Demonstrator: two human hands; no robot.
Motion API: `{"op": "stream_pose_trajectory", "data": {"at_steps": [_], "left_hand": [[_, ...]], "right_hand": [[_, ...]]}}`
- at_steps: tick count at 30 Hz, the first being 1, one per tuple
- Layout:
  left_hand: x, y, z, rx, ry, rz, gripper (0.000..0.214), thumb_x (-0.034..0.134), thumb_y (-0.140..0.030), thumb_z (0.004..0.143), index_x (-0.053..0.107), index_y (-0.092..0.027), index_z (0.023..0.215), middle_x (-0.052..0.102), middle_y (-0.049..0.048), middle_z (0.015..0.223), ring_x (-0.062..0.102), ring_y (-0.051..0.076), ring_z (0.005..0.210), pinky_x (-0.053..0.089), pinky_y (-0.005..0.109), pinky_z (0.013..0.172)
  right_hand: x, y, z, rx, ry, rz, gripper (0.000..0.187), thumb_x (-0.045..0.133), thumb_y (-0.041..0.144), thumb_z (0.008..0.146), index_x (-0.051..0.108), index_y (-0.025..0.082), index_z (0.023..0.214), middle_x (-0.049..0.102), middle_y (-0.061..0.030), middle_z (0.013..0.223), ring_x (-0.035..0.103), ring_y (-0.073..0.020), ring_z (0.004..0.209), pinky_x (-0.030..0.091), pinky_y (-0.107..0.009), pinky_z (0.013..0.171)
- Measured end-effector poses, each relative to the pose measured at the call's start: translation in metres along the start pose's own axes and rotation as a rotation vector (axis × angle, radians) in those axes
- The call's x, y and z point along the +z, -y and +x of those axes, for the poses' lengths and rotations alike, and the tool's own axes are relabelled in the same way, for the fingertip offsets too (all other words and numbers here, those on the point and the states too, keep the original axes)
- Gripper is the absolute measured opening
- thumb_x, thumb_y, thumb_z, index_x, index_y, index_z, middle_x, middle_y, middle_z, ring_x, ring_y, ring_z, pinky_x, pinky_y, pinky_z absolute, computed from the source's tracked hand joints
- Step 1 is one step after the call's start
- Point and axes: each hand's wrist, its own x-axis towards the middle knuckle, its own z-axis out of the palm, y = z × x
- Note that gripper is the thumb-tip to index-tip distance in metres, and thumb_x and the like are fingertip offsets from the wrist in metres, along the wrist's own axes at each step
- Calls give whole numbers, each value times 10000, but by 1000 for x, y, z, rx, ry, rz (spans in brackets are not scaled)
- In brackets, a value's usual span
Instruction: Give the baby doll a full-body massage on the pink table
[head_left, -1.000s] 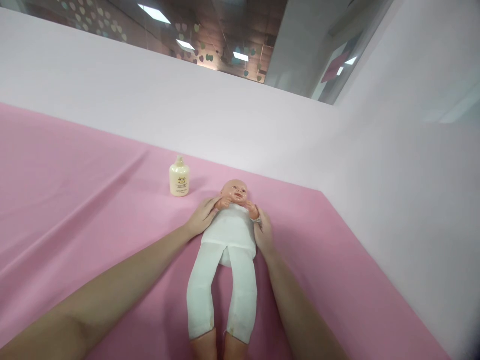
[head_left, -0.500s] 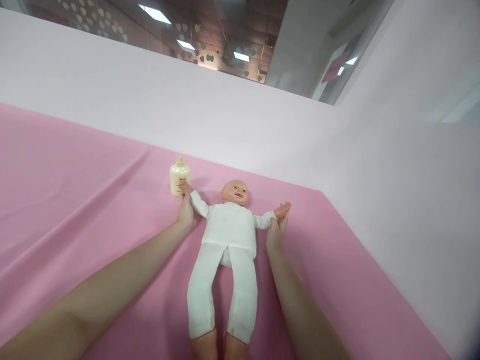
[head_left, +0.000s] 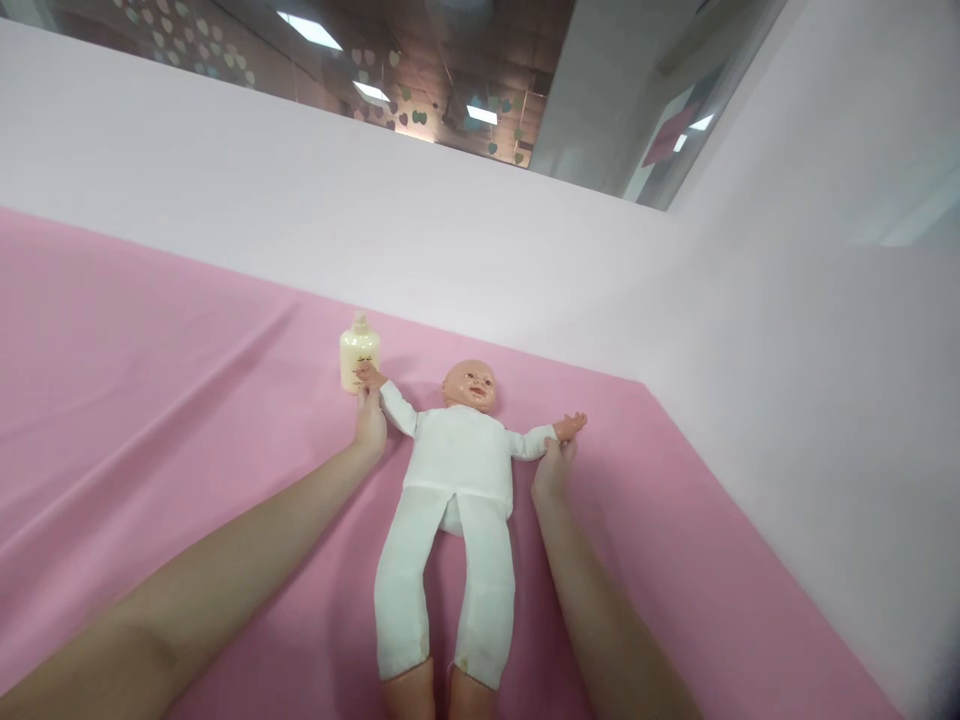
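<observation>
A baby doll [head_left: 459, 450] with a white cloth body lies on its back, its arms spread to both sides and its head toward the wall. At the wrist of the doll's arm on the left, my left hand [head_left: 370, 425] is closed. My right hand [head_left: 553, 470] grips the doll's other arm near the wrist, and the doll's small hand sticks out beyond my fingers. Right behind the doll's hand on the left stands a cream pump bottle [head_left: 360, 350], upright. Most of my fingers are hidden under the doll's arms.
A pink sheet [head_left: 187, 400] covers the surface, with long creases on the left. White walls [head_left: 300, 220] border it at the back and right. Higher up is a window [head_left: 420, 70] with heart shapes and ceiling lights.
The doll's hand on the right has dropped slightly and shifted outward in my right grip. My left hand, the doll's body and the bottle look the same.
</observation>
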Motion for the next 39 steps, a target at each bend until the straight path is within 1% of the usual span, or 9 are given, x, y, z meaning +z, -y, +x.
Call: {"op": "stream_pose_trajectory", "data": {"at_steps": [2, 5, 11, 16, 23, 27, 32, 36, 39], "left_hand": [[3, -6, -6, 46, 27, 70, 443, 421, -537, 1021, 474, -333, 1410, 506, 49, 1547, 464, 225, 1466, 401, 421, 1224], [7, -17, -19, 191, 182, 184, 469, 451, -531, 1018, 478, -316, 1434, 539, 62, 1515, 478, 227, 1449, 407, 401, 1212], [12, -32, -39, 495, 515, 534, 521, 433, -510, 1023, 517, -198, 1432, 580, 136, 1443, 521, 279, 1360, 366, 495, 1216], [13, -32, -40, 575, 627, 711, 500, 409, -463, 1034, 537, -219, 1452, 593, 125, 1426, 517, 282, 1350, 384, 505, 1203], [13, -22, -37, 640, 756, 818, 472, 414, -440, 1040, 563, -274, 1456, 617, 100, 1399, 544, 282, 1314, 427, 500, 1162], [13, -26, -38, 616, 742, 779, 489, 406, -458, 1041, 549, -253, 1461, 606, 112, 1427, 539, 292, 1328, 405, 526, 1180], [14, -35, -41, 522, 616, 568, 537, 416, -515, 1033, 511, -205, 1461, 569, 139, 1478, 517, 304, 1375, 376, 544, 1209], [11, -30, -35, 361, 408, 360, 583, 395, -560, 1031, 440, -209, 1494, 509, 135, 1544, 457, 276, 1459, 368, 479, 1237], [7, -17, -22, 271, 254, 272, 564, 368, -591, 1030, 391, -291, 1507, 470, 85, 1584, 414, 227, 1502, 396, 409, 1228]], "right_hand": [[3, 9, -7, -95, 80, -2, 754, 504, 263, 811, 369, 238, 1552, 324, -56, 1672, 319, -230, 1546, 274, -481, 1287], [7, 17, -15, -247, 250, -5, 724, 495, 235, 846, 383, 227, 1561, 337, -59, 1673, 306, -220, 1556, 255, -465, 1292], [7, 5, -18, -317, 472, -166, 626, 487, 193, 877, 484, 238, 1502, 521, -72, 1548, 470, -212, 1450, 342, -460, 1251], [4, 1, -16, -450, 539, -345, 614, 459, 132, 855, 559, 250, 1449, 602, -74, 1440, 542, -233, 1347, 444, -456, 1163], [6, 12, -17, -575, 703, -562, 660, 415, 77, 801, 626, 266, 1397, 649, -55, 1357, 555, -256, 1287, 401, -482, 1176], [6, 10, -17, -568, 692, -539, 662, 418, 82, 806, 615, 271, 1408, 644, -49, 1366, 551, -248, 1299, 397, -471, 1187], [4, 0, -15, -444, 576, -411, 629, 456, 131, 825, 577, 246, 1432, 610, -67, 1426, 534, -239, 1351, 391, -471, 1208], [7, 0, -15, -298, 493, -231, 636, 477, 198, 860, 487, 238, 1494, 546, -75, 1518, 488, -214, 1429, 367, -455, 1234], [9, 7, -15, -291, 415, -107, 671, 485, 230, 862, 423, 219, 1530, 446, -86, 1607, 406, -211, 1501, 323, -448, 1260]]}}
